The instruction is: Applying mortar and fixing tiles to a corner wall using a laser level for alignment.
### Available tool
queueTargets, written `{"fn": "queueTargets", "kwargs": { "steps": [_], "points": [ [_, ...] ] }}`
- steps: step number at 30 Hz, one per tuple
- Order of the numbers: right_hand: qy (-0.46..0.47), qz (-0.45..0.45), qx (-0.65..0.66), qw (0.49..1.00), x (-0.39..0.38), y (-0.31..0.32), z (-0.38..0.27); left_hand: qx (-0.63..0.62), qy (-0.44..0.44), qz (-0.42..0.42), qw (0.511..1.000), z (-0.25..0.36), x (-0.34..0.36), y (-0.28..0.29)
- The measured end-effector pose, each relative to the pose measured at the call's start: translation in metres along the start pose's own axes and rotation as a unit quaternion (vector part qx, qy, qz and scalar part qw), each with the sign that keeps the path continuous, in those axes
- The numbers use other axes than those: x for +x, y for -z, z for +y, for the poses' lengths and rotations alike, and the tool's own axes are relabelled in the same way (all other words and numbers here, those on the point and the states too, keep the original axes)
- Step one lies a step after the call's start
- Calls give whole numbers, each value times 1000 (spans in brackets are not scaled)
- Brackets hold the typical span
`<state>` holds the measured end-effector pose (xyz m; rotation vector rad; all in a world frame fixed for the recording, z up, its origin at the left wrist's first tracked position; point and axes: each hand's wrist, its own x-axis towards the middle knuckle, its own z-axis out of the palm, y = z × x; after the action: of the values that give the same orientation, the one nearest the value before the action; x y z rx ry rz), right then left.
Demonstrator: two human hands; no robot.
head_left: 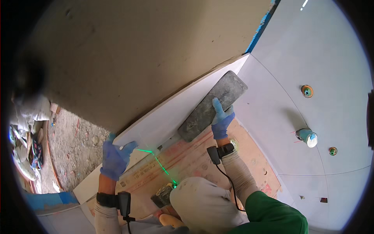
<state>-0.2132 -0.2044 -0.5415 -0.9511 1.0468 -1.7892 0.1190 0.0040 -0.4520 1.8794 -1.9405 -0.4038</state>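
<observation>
My left hand (pixel 115 158), in a blue glove, grips the near left end of a long white tile (pixel 156 121). Its thumb lies toward the front face and its fingers reach the end edge. The tile stands upright along the foot of a plastered wall, its far end in the corner. Against the tile's face, my right hand (pixel 223 121), also gloved in blue, holds a dark grey rectangular block (pixel 212 103). The thumb lies over the block's face, while the other fingers are partly hidden. A bright green laser line runs from near my left hand across the floor covering.
Bare brown-grey plaster (pixel 136 58) rises above the tile. On the right, a white tiled wall (pixel 311 50) carries a protruding capped pipe (pixel 307 137) and round fittings. Printed reddish board (pixel 179 163) covers the floor; a small dark device (pixel 163 196) sits there. Rubble (pixel 80 148) lies beyond the opening at left.
</observation>
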Motion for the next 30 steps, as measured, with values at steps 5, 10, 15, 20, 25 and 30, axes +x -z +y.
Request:
{"fn": "queueTargets", "kwargs": {
  "steps": [5,10,15,20,25,30],
  "points": [
    [-5,98,32,995,20,15,-24,-356,194,72,911,50,22,12],
    [16,78,-12,997,50,1,-17,-305,215,87,924,52,24,15],
    [-52,58,32,996,48,4,-21,-259,196,77,943,57,25,18],
    [-2,90,45,995,68,6,-32,-190,101,142,966,38,20,5],
    [-17,113,-28,993,73,-1,-40,-292,207,51,932,55,25,16],
    [-5,109,25,994,77,4,-27,-383,216,146,886,68,35,2]
  ]
}}
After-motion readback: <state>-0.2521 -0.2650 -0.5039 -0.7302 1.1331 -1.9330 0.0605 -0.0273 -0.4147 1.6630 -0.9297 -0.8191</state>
